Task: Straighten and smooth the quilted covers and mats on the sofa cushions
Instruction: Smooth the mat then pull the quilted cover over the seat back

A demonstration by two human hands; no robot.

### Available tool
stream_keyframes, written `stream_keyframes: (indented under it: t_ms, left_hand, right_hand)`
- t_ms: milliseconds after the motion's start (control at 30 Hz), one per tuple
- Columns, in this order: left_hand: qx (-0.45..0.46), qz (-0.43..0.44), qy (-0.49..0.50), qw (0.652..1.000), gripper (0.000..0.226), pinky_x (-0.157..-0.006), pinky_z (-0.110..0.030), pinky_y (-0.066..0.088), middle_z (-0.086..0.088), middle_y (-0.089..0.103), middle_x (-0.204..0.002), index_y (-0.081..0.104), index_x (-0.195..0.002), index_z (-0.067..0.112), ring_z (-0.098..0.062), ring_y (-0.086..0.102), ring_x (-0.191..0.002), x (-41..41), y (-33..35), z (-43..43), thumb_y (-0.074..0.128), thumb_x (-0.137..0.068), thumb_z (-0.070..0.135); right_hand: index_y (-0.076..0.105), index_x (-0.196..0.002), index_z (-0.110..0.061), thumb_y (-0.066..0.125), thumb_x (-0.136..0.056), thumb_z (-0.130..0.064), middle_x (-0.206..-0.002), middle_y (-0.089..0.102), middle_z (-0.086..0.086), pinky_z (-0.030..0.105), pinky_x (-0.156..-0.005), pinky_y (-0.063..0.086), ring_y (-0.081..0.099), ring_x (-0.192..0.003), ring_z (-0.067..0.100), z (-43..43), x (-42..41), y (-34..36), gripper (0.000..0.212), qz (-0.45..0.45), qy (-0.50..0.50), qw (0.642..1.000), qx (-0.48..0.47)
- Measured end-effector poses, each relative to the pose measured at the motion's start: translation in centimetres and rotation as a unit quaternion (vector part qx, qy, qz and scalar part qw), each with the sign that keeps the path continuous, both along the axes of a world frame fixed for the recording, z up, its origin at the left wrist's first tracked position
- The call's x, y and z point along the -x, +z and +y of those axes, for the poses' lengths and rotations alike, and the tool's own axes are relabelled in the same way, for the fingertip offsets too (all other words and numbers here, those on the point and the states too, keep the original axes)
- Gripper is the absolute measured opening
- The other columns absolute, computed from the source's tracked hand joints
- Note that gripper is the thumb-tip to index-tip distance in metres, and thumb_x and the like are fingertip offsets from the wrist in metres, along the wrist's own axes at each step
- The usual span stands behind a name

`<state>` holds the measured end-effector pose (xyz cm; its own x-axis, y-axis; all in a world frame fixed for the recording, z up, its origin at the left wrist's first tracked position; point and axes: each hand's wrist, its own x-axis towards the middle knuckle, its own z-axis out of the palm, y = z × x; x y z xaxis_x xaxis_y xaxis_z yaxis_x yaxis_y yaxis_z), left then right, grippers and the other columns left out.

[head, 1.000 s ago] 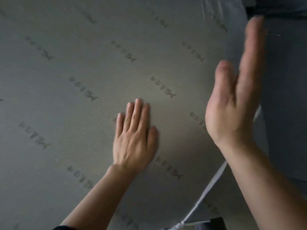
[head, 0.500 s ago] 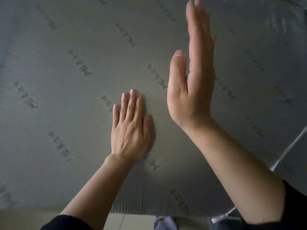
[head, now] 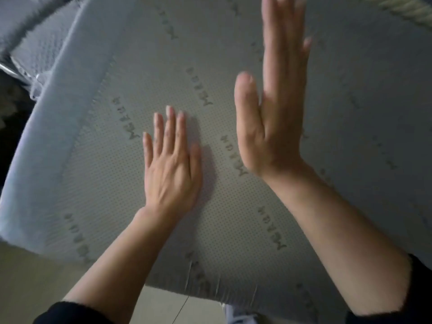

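A grey sofa cushion fills most of the view, its dotted non-slip underside printed with dark lettering. Its pale quilted edge runs down the left side. My left hand lies flat on the dotted fabric, palm down, fingers straight and together. My right hand is raised on edge above the cushion, fingers straight and pointing away from me, thumb toward the left; it holds nothing. Both forearms reach in from the bottom, with black sleeves at the frame edge.
Beige tiled floor shows below the cushion's near edge. More grey quilted cover bunches at the top left, with a dark gap beside it. A pale woven strip crosses the top right corner.
My right hand has swung from the right edge of the cushion toward the middle, staying upright with straight fingers. My left hand stays flat on the cushion. The view has shifted, revealing the cushion's left edge.
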<state>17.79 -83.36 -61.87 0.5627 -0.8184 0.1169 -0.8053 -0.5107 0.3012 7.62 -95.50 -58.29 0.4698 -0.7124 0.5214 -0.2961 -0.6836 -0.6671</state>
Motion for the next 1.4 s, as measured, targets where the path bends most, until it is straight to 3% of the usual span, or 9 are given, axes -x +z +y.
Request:
stream_keyframes:
  t_ms: [167, 300, 433, 600, 767, 867, 1100, 1333, 1400]
  left_hand:
    - [0.172, -0.030, 0.134, 0.975, 0.057, -0.117, -0.034, -0.011, -0.009, -0.001, -0.162, 0.007, -0.155, 0.010, -0.022, -0.008, -0.148, -4.8, 5.2, 2.3, 0.020, -0.105, 0.034]
    - [-0.055, -0.010, 0.104, 0.993, 0.065, -0.119, -0.035, -0.013, 0.001, -0.014, -0.160, 0.001, -0.155, 0.014, -0.013, -0.020, -0.145, -3.2, -1.0, 6.0, 0.013, -0.100, 0.047]
    - [-0.003, 0.013, 0.090, 0.996, 0.064, -0.114, -0.025, -0.020, 0.003, -0.016, -0.157, 0.000, -0.154, 0.014, -0.012, -0.022, -0.144, -5.0, 0.2, 6.8, 0.015, -0.100, 0.045]
    - [0.233, -0.061, 0.176, 0.955, 0.059, -0.117, -0.034, -0.009, -0.014, 0.005, -0.161, 0.012, -0.153, 0.005, -0.026, -0.004, -0.148, -10.0, 8.4, 8.2, 0.024, -0.102, 0.032]
    - [0.032, -0.010, 0.206, 0.978, 0.063, -0.120, -0.046, -0.001, -0.004, -0.007, -0.162, 0.000, -0.153, 0.013, -0.015, -0.016, -0.146, -9.3, 1.1, 12.1, 0.017, -0.100, 0.042]
    - [-0.001, 0.050, 0.188, 0.981, 0.063, -0.119, -0.035, -0.011, 0.005, -0.016, -0.159, -0.007, -0.152, 0.018, -0.007, -0.023, -0.144, -9.5, -1.4, 13.5, 0.015, -0.099, 0.045]
    - [0.300, -0.052, 0.260, 0.916, 0.059, -0.117, -0.037, -0.005, -0.017, 0.006, -0.160, 0.011, -0.151, 0.000, -0.027, -0.003, -0.147, -12.8, 7.9, 15.7, 0.030, -0.101, 0.024]
    - [0.037, 0.059, 0.270, 0.960, 0.071, -0.117, -0.030, -0.015, 0.007, -0.013, -0.156, 0.006, -0.154, 0.012, -0.003, -0.020, -0.142, -9.8, -2.4, 18.1, 0.013, -0.094, 0.049]
    - [0.056, 0.094, 0.265, 0.958, 0.068, -0.115, -0.025, -0.018, 0.005, -0.012, -0.159, 0.005, -0.154, 0.013, -0.003, -0.020, -0.142, -10.4, -1.2, 18.2, 0.014, -0.095, 0.046]
  right_hand:
    - [0.000, -0.153, -0.016, 0.015, -0.093, -0.051, -0.160, -0.008, 0.009, 0.044, -0.120, -0.006, -0.011, -0.147, 0.021, 2.7, 1.3, -9.6, 0.071, 0.391, 0.067, 0.914, -0.080]
    - [0.011, -0.152, -0.008, 0.033, -0.089, -0.030, -0.161, 0.003, 0.011, 0.034, -0.118, -0.006, -0.002, -0.148, 0.022, 2.8, -5.7, -0.4, 0.071, 0.189, 0.049, 0.969, -0.154]
    - [0.035, -0.142, 0.005, 0.035, -0.095, -0.016, -0.149, 0.036, 0.020, 0.049, -0.119, 0.008, 0.028, -0.142, 0.032, 3.5, -11.4, 4.7, 0.051, -0.067, 0.050, 0.996, 0.032]
    - [-0.003, -0.152, -0.025, 0.009, -0.090, -0.055, -0.160, -0.010, 0.006, 0.041, -0.119, -0.011, -0.016, -0.146, 0.016, 5.5, -9.3, -6.9, 0.070, 0.400, 0.215, 0.890, 0.053]
    - [0.021, -0.150, -0.008, 0.035, -0.090, -0.030, -0.159, 0.014, 0.010, 0.034, -0.119, 0.000, 0.007, -0.148, 0.020, 7.5, -15.2, 1.3, 0.066, 0.161, 0.178, 0.969, -0.053]
    - [0.048, -0.130, 0.008, 0.041, -0.092, -0.016, -0.134, 0.050, 0.022, 0.047, -0.110, 0.030, 0.045, -0.128, 0.033, 9.6, -19.9, 6.9, 0.045, -0.068, 0.149, 0.985, 0.052]
    - [0.010, -0.153, -0.025, 0.023, -0.095, -0.046, -0.161, -0.001, 0.005, 0.035, -0.118, -0.011, -0.007, -0.148, 0.017, 10.5, -17.4, -5.0, 0.063, 0.374, 0.302, 0.869, 0.114]
    - [0.039, -0.142, 0.000, 0.041, -0.095, -0.015, -0.149, 0.038, 0.014, 0.045, -0.120, 0.011, 0.028, -0.142, 0.025, 13.7, -19.3, 6.2, 0.049, -0.037, 0.249, 0.967, 0.033]
    - [0.035, -0.143, 0.003, 0.041, -0.096, -0.014, -0.150, 0.034, 0.019, 0.050, -0.118, 0.014, 0.026, -0.143, 0.030, 14.0, -16.4, 3.0, 0.050, 0.023, 0.275, 0.955, 0.104]
